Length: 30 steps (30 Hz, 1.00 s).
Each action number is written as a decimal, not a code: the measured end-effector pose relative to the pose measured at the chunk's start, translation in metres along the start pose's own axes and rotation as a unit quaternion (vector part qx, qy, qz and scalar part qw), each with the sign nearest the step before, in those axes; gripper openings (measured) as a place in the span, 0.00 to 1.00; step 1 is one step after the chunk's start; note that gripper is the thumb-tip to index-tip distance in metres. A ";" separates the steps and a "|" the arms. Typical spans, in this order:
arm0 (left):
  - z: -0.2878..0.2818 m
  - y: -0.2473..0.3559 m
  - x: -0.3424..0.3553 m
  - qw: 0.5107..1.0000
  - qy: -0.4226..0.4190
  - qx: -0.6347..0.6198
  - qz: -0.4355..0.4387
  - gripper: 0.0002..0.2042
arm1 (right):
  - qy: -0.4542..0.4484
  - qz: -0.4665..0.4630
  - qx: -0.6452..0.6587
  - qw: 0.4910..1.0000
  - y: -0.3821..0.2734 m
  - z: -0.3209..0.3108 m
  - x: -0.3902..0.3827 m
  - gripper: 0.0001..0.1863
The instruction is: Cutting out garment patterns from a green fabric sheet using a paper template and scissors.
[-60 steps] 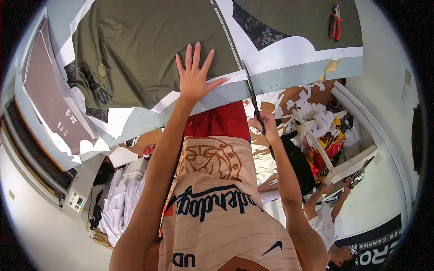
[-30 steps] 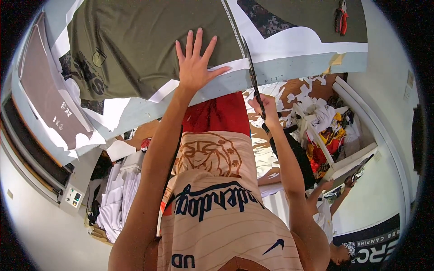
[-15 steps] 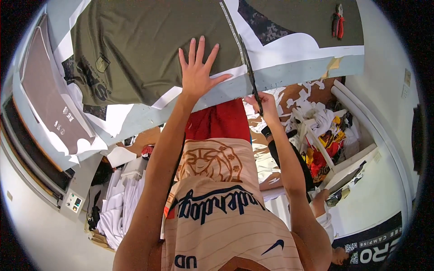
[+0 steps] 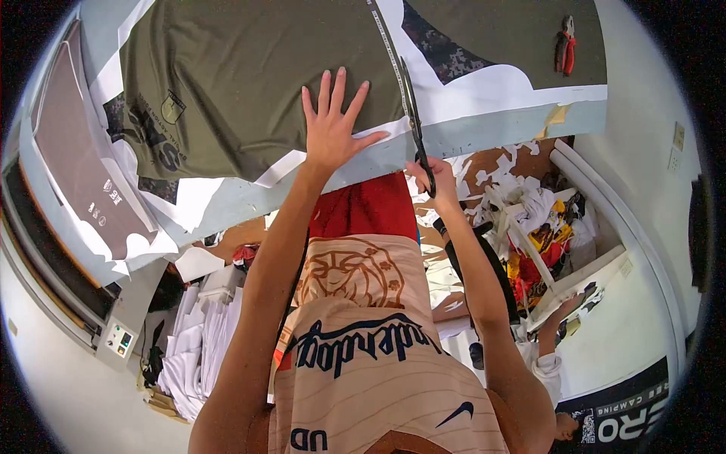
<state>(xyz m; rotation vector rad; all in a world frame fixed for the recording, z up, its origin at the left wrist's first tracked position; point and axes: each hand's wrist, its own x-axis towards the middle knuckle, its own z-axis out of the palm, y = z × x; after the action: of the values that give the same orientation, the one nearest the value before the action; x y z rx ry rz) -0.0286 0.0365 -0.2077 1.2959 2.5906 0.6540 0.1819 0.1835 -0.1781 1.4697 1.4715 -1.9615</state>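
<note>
Scissors point(image 4: 417, 136) have advanced along the marked strip point(image 4: 388, 47) since two seconds ago, when their tips lay by the cloth's near edge. Far left, a grey panel point(image 4: 91, 166) rests on the blue table point(image 4: 491, 125), white border left at its lower end. Beside it spreads the olive cloth point(image 4: 257, 68), wrinkled, with white margin point(image 4: 283, 166) remaining on the near side. Left hand point(image 4: 331, 138), fingers splayed wide, lies flat across it. Right hand point(image 4: 440, 175) curls around the scissors' handles, blades alongside the strip. Cutting appears at an early stage, the strip running on beyond the tips; whether cloth farther up is already parted cannot be told. At right, pliers point(image 4: 565, 49) lie on another olive panel point(image 4: 522, 38), its white border also left.
</note>
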 end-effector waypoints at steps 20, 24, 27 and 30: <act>0.001 -0.004 -0.006 1.000 -0.025 0.011 -0.005 0.49 | -0.014 -0.056 -0.015 0.998 -0.039 0.006 0.031 0.21; -0.003 -0.007 -0.006 0.999 -0.027 0.004 -0.018 0.47 | -0.011 -0.023 -0.019 0.999 -0.055 0.013 0.038 0.23; -0.001 -0.005 -0.003 1.000 -0.015 -0.007 -0.015 0.47 | 0.005 -0.030 -0.041 0.999 -0.056 0.013 0.041 0.21; 0.000 -0.003 -0.003 1.000 -0.017 -0.009 -0.013 0.47 | 0.012 -0.037 -0.067 0.997 -0.060 0.010 0.040 0.21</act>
<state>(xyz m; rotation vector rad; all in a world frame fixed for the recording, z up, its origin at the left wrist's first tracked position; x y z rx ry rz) -0.0287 0.0326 -0.2096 1.2546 2.5644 0.6419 0.1162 0.2144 -0.1790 1.4064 1.6557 -1.8516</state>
